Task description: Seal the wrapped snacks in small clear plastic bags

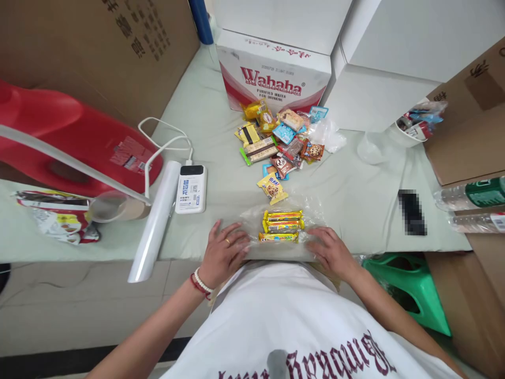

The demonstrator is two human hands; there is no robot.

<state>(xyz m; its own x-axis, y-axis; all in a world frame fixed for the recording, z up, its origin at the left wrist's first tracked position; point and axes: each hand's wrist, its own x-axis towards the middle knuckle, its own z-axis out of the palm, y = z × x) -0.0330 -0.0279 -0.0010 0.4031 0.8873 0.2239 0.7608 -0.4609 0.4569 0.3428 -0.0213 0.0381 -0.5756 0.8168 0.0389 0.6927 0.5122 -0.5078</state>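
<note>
Several slim snack bars in yellow wrappers lie side by side on a transparent plastic sheet or bag near the table's front edge. To their left, my left hand rests palm down with fingers spread, touching the plastic's left side. My right hand lies at the right side of the plastic, its fingers stretched out and slightly bent. Neither hand grips a bar. Just beyond the bars is a yellow cookie packet, at the near end of a pile of mixed wrapped snacks.
A Wahaha carton stands behind the pile. On the left are a white power bank, a white roll and a large red jug. To the right are a blurred dark object, plastic bottles and a green stool.
</note>
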